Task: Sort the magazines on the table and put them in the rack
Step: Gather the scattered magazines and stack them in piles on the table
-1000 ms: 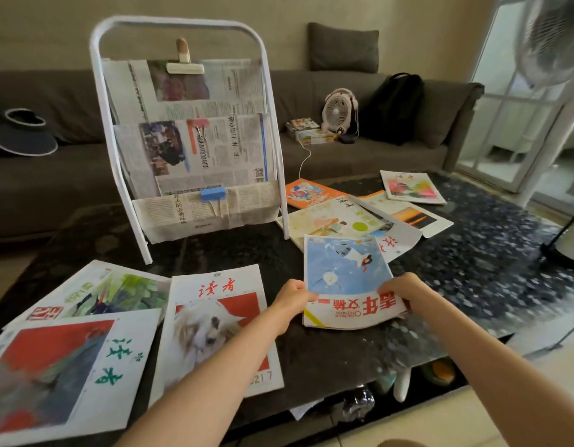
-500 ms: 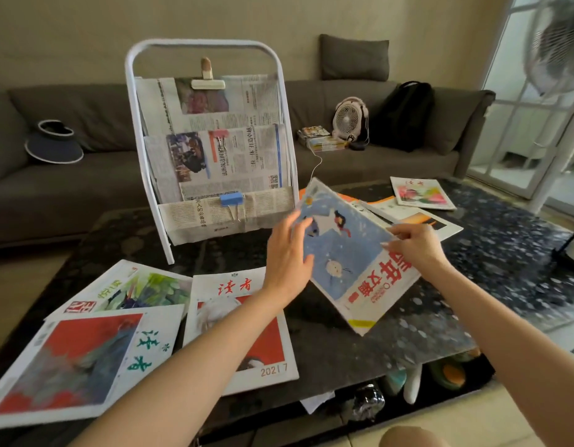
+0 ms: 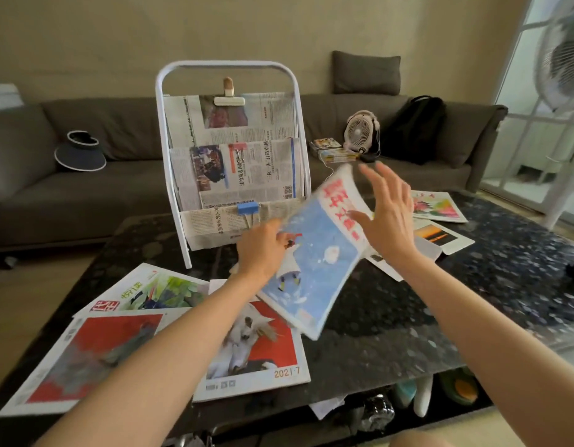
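While left hand [image 3: 263,251] grips blue magazine [image 3: 319,256], right hand [image 3: 389,221] splayed beside

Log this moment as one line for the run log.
stage: blue magazine held tilted, not yet racked | left grip: holds its edge | right grip: open, fingers spread | rack: newspapers showing

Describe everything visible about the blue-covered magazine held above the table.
The blue-covered magazine is a thin, glossy paper issue: sky-blue cover, red characters along its upper right edge, a small drawn figure in white near its left edge. It is motion-blurred, held off the dark speckled table, tilted diagonally and slightly bowed, in front of the white metal rack's lower right. The left hand grips its left edge; the open right hand is at its upper right, contact unclear.
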